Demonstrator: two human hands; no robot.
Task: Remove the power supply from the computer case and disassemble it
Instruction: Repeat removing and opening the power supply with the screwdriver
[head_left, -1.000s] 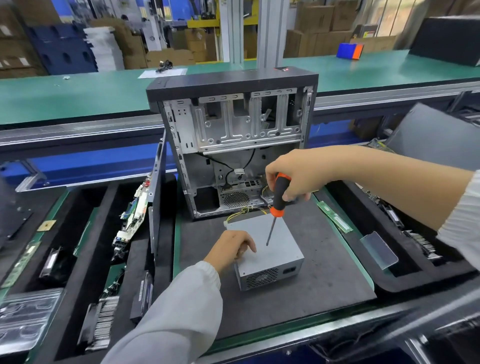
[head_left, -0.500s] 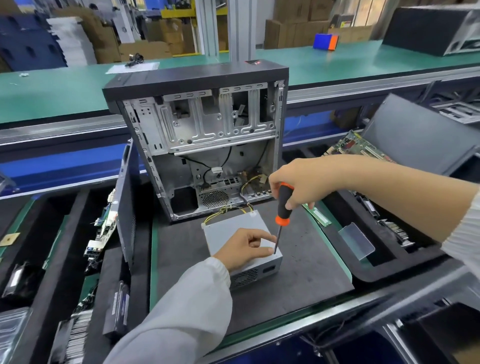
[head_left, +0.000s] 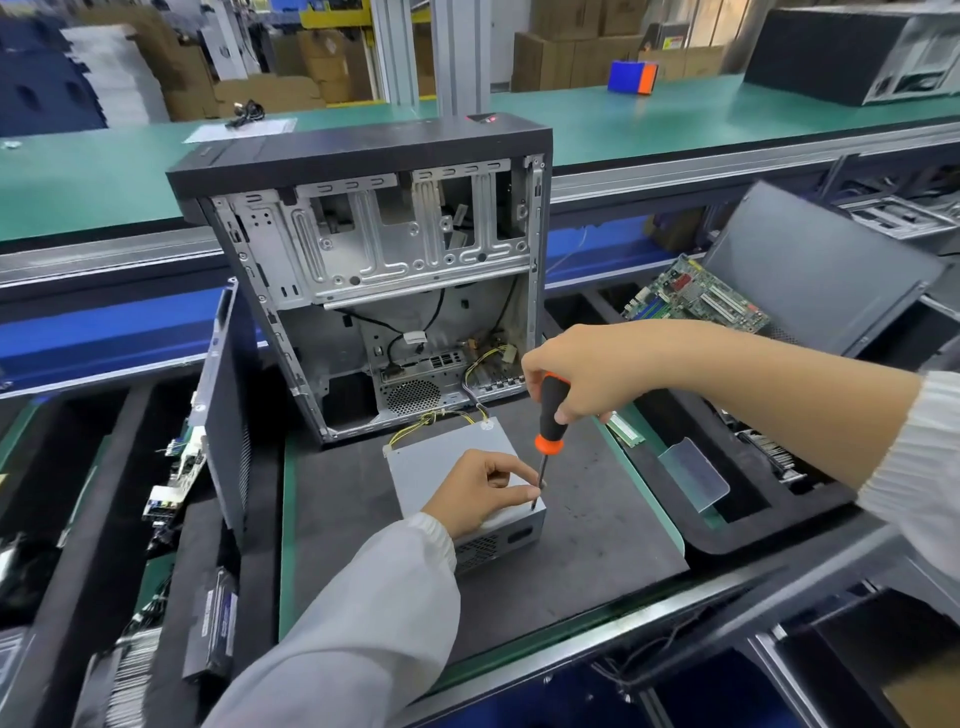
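Observation:
The grey power supply (head_left: 441, 460) lies on the black mat (head_left: 587, 525) in front of the open computer case (head_left: 374, 249). Its yellow wires (head_left: 441, 415) still run into the case. My left hand (head_left: 478, 491) rests on the supply's top, thumb and index finger pinched at the tip of the screwdriver (head_left: 549, 415). That tip stands on the supply's near right corner. My right hand (head_left: 587, 374) grips the black and orange handle from above, with the shaft nearly upright.
The case's side panel (head_left: 228, 405) stands upright left of the mat. A motherboard (head_left: 696, 301), a clear plastic piece (head_left: 691, 473) and a memory stick (head_left: 626, 428) lie to the right. Circuit boards (head_left: 182, 467) fill the left tray. A green conveyor (head_left: 104, 171) runs behind.
My left hand slid from the supply's left edge across its top to the near right corner. The screwdriver tip came down to that corner, beside my fingers.

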